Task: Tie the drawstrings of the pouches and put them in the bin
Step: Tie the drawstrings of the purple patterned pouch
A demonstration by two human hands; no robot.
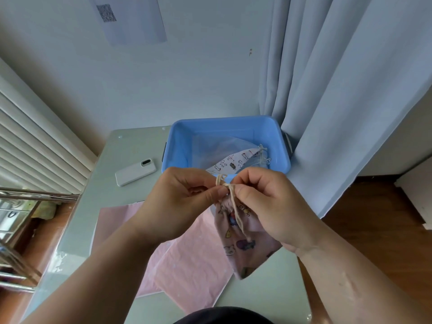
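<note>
Phone (135, 172) lies on the left of the bench (131, 146). Flat pink pouches (187, 272) wait on the bench, seemingly not tied yet. Above them the left hand (180, 202) and right hand (268, 206) hold a printed pouch (243, 244); fingers of both pinch its drawstring (230, 190) at a half-made knot. In the blue bin (280, 146) behind, tied pouches (231, 163) already lie. I judge the task around halfway.

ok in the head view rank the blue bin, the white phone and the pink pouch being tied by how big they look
1. blue bin
2. pink printed pouch, but it is held nearer the camera, so its lead over the phone is unsure
3. white phone
</note>
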